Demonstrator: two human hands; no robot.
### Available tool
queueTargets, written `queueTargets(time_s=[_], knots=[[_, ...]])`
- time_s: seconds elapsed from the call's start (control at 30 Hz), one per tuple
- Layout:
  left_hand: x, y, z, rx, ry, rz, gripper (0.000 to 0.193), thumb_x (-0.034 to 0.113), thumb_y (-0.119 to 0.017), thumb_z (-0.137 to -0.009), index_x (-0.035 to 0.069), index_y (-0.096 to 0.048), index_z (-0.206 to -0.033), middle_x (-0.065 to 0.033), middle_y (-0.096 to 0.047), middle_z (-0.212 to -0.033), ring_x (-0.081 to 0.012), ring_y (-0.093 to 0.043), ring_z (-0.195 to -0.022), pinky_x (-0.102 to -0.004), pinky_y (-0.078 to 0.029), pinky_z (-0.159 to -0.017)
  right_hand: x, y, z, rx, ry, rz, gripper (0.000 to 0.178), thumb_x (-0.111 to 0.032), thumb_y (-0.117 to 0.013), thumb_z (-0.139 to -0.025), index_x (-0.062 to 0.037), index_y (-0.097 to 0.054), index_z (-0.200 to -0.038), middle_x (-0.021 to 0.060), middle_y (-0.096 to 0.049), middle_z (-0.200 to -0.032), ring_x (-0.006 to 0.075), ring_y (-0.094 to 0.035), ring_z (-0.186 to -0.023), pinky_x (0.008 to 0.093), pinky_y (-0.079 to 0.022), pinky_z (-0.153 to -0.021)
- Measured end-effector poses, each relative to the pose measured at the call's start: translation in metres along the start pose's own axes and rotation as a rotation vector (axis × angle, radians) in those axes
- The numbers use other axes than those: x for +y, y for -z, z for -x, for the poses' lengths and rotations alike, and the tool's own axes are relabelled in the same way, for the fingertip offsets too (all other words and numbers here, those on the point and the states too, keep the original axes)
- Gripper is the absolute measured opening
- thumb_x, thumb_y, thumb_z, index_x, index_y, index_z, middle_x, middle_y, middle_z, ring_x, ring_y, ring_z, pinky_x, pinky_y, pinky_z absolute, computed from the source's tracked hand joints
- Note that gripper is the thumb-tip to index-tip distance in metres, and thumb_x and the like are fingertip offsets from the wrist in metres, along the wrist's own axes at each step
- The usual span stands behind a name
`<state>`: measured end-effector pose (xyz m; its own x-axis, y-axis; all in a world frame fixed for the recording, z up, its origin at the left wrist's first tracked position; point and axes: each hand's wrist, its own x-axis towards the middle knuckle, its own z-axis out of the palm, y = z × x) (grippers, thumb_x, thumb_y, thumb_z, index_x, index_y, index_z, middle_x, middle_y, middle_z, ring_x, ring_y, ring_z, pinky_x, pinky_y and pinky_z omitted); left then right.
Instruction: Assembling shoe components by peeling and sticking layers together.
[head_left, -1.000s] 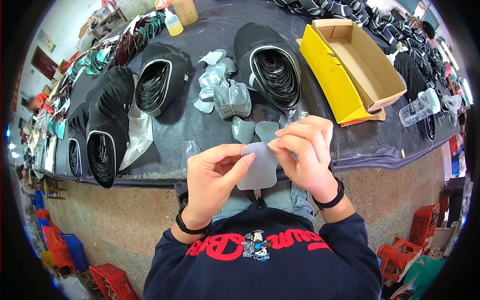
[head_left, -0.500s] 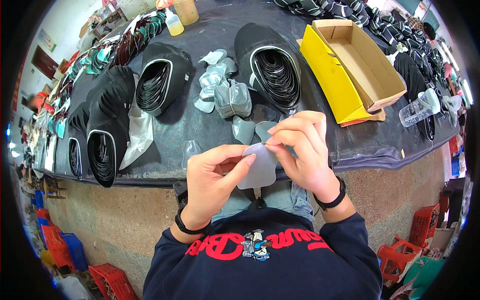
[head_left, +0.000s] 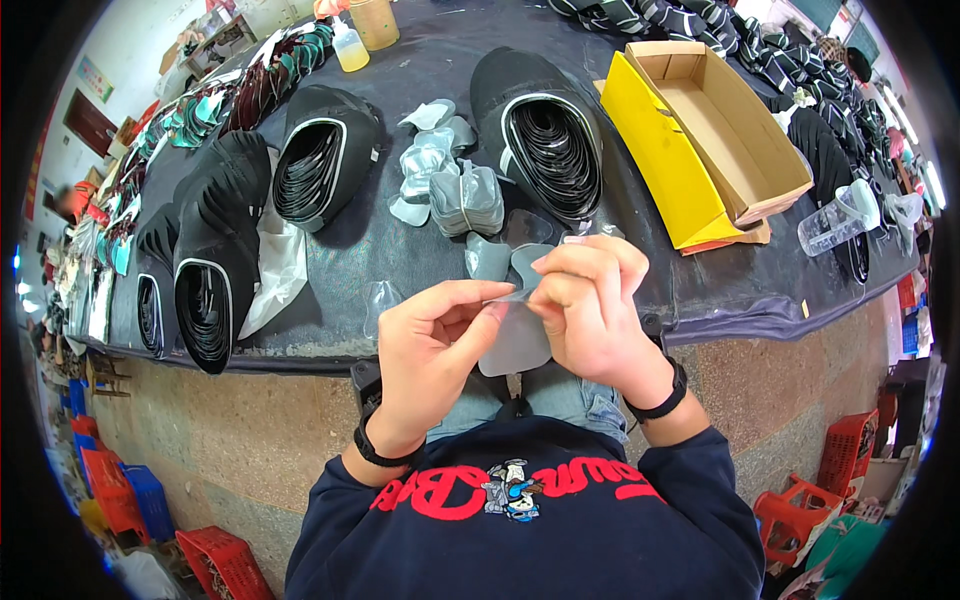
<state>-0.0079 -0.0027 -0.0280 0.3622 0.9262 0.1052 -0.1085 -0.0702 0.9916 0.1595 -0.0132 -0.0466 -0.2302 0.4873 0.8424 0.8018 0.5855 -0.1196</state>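
Above the table's near edge, my left hand (head_left: 437,335) and my right hand (head_left: 600,318) pinch the upper edge of a translucent grey plastic piece (head_left: 515,348) with rounded corners. It hangs between them, its lower part over my lap. Between my fingertips a thin bit of the edge lifts or folds; I cannot tell if it is a separate film. Just beyond my hands lie grey plastic pieces (head_left: 487,258) and a banded stack of similar pieces (head_left: 466,203). A single clear piece (head_left: 381,302) lies beside my left hand.
Bundles of nested black fabric pieces with white edging (head_left: 535,120) stand on the dark-covered table (head_left: 400,265). Right of them is an open yellow cardboard box (head_left: 665,150). A clear plastic cup (head_left: 835,222) lies far right. At the back stands a squeeze bottle (head_left: 350,50).
My fingertips have shifted a little along the plastic piece's top edge, which now bends between them. My left hand has moved slightly right. Everything on the table stays put.
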Motion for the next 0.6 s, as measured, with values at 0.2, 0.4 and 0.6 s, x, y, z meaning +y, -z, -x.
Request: queueTargets(time_s=[0.2,0.4,0.6], knots=[[-0.001,0.001,-0.005,-0.026,0.062,0.198,0.015,0.001,-0.058,-0.082,-0.005,-0.061,-0.095,-0.0078,-0.064,-0.086,-0.0088,-0.060,-0.076,-0.0198,-0.047,-0.066,-0.003,-0.004,0.006,0.022,0.071,0.084,0.022,-0.008,-0.067,-0.059,-0.0101,-0.054,-0.076,0.0023,-0.053,-0.097,0.0219,-0.043,-0.094,0.0335,-0.036,-0.078],[0.002,0.005,-0.017,-0.087,0.173,0.099,0.011,0.005,-0.059,-0.082,-0.004,-0.062,-0.089,-0.0060,-0.065,-0.079,-0.0065,-0.059,-0.069,-0.0178,-0.045,-0.059,-0.002,-0.006,0.010,0.005,0.148,0.125,0.020,-0.010,-0.066,-0.061,-0.0112,-0.056,-0.078,0.0001,-0.053,-0.099,0.0199,-0.043,-0.094,0.0328,-0.036,-0.077],[-0.001,0.008,-0.022,-0.061,0.191,-0.020,0.011,0.006,-0.058,-0.083,-0.004,-0.063,-0.086,-0.0072,-0.065,-0.075,-0.0066,-0.059,-0.066,-0.0181,-0.046,-0.057,-0.003,-0.004,0.017,0.033,0.145,0.128,0.017,-0.014,-0.065,-0.063,-0.0132,-0.058,-0.079,-0.0020,-0.054,-0.099,0.0166,-0.043,-0.094,0.0306,-0.036,-0.078]])
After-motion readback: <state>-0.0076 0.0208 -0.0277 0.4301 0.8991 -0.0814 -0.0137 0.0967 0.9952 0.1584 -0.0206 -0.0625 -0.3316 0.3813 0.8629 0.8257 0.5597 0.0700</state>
